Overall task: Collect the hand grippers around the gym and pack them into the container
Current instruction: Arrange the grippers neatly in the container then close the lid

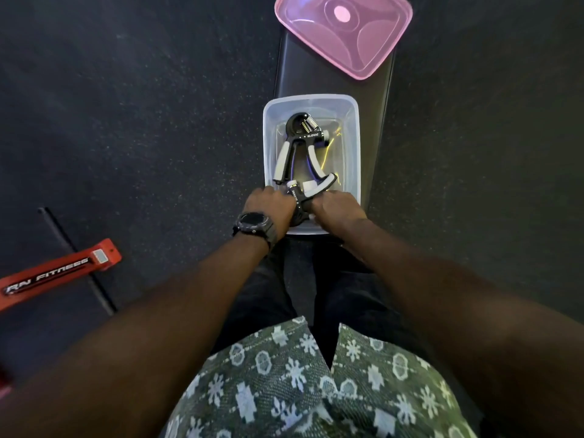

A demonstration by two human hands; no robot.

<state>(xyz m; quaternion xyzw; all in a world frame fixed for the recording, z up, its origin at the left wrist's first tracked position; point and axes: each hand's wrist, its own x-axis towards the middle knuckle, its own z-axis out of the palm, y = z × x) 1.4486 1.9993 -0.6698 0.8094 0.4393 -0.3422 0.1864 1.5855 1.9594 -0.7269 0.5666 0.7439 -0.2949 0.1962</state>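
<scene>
Head view: left hand (271, 206) and right hand (335, 207) both grip a second hand gripper (306, 193) at the near rim of the clear container (354, 172). First hand gripper (298, 147) lies flat inside. Container sits on the dark counter (290, 80); pink lid (343, 33) lies beyond. Step: packing. Next: lower it beside the first, release.

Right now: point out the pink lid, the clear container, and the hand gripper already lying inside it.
pink lid (344, 33): head view, on the middle of its top face.
clear container (355, 147): head view, on its right wall.
hand gripper (300, 143): head view, on its black body between the two grey handles.
</scene>
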